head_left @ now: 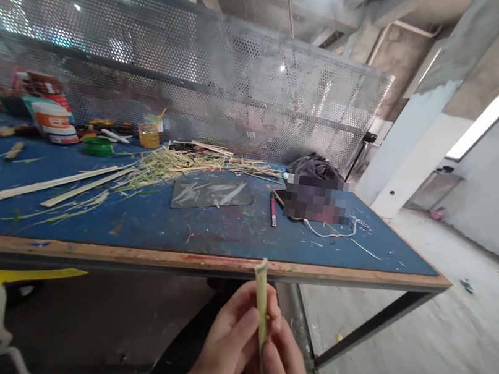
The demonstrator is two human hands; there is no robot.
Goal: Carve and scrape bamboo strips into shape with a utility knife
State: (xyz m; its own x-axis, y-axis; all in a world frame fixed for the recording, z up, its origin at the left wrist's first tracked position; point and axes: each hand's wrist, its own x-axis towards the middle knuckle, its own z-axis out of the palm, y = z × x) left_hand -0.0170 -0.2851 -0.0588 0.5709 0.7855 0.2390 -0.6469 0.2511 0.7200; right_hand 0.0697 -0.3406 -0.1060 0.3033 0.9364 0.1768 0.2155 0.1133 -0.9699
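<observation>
Both hands are together just in front of the table's near edge, closed around one pale green-yellow plant strip [262,295] that looks like split bamboo or a stalk. My left hand [224,342] pinches it from the left, thumb lying along its upper part. Lower down, my right hand [285,367] grips it from the right with the thumb against it. The strip stands nearly upright, its top end frayed or folded and its lower end running down between the palms. Fingers behind the strip are partly hidden.
On the blue table [139,233] lie a heap of plant shavings [178,161], long flat strips [62,183], a dark sanding sheet [213,194], a pink utility knife [273,209], tubs [55,123], a jar [149,133] and dark cloth [315,167]. A perforated metal screen [201,73] stands behind.
</observation>
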